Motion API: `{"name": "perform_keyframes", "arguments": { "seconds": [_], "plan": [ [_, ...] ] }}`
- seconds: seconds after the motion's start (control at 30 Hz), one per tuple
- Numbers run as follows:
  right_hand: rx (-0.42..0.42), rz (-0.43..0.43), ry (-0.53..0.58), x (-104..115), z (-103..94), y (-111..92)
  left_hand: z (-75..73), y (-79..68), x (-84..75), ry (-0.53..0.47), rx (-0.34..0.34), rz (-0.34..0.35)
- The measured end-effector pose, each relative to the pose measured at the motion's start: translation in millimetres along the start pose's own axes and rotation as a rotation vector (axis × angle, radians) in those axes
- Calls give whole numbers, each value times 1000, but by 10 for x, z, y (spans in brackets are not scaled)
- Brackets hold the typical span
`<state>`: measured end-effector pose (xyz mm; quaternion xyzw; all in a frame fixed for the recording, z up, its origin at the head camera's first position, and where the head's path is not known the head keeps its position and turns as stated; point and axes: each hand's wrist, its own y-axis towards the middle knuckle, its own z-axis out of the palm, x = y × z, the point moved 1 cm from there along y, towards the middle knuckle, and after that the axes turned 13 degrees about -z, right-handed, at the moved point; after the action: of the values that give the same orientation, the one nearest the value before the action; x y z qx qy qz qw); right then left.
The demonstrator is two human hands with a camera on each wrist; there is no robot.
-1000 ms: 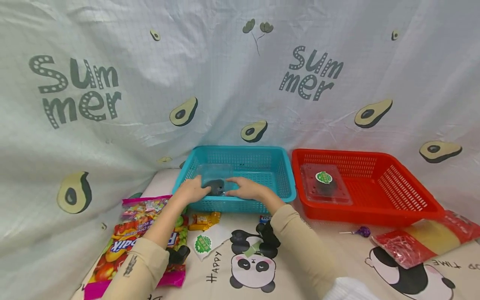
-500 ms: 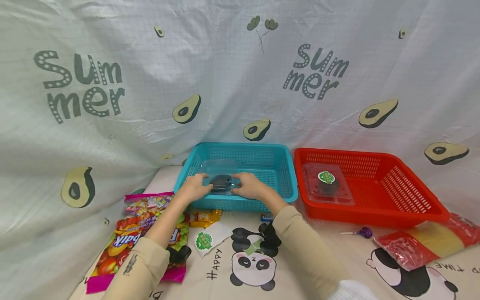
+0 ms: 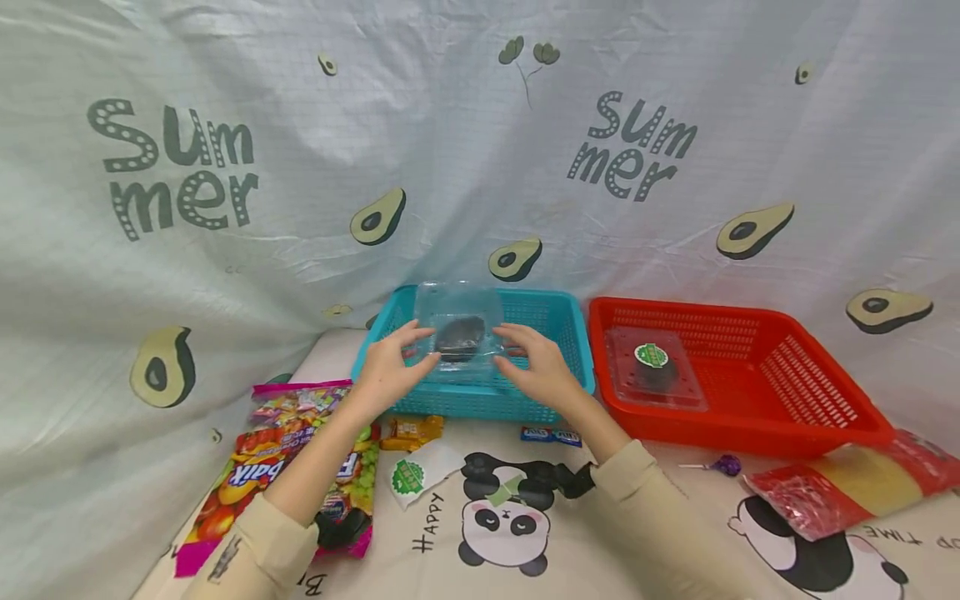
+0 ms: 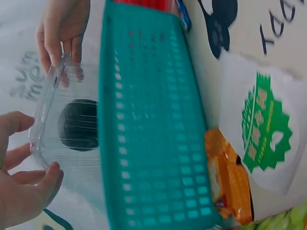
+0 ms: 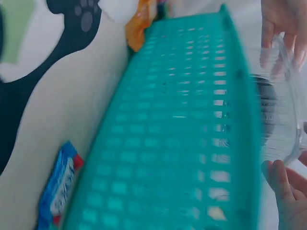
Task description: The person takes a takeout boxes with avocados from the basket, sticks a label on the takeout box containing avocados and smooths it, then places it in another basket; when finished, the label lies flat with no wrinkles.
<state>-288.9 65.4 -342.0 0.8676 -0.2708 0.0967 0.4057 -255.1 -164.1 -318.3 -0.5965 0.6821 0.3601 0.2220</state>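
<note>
A clear plastic clamshell box (image 3: 453,302) with a dark oval thing (image 3: 460,340) inside is held between my two hands, raised to the rim of the turquoise basket (image 3: 480,407). My left hand (image 3: 386,367) grips the box's left edge, thumb and fingers at its rim. On the opposite edge, my right hand (image 3: 542,367) holds it the same way. In the left wrist view the box (image 4: 72,163) appears behind the basket wall (image 4: 153,110), which hides part of it. The right wrist view shows the box (image 5: 283,120) only partly, at the right edge.
A red basket (image 3: 750,432) on the right holds another clear box (image 3: 651,367) with a green sticker. Around lie a candy bag (image 3: 247,475), an orange packet (image 3: 411,433), stickered white paper (image 3: 408,477), small blue wrappers (image 3: 550,436), a lollipop (image 3: 726,464) and a red-and-yellow bag (image 3: 855,483).
The clear box has risen from inside the turquoise basket, gripped by both hands. Both forearms have shifted, and more of the blue wrappers shows.
</note>
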Motion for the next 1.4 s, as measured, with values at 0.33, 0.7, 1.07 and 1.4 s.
{"name": "perform_keyframes", "arguments": {
  "seconds": [0.33, 0.7, 1.07, 1.4],
  "plan": [
    [-85, -137, -23, 486, -587, -642, 113, -607, -356, -56, -57, 337],
    [-76, -107, -111, 744, -741, -1398, 500, -1228, -418, -68, -49, 452],
    [-90, -204, -34, 769, -619, -1812, 689, -1537, -233, -67, 43, 515],
    [-165, -348, 123, 769, -517, -1760, 786, -1487, -86, -63, 113, 518]
  ]
}}
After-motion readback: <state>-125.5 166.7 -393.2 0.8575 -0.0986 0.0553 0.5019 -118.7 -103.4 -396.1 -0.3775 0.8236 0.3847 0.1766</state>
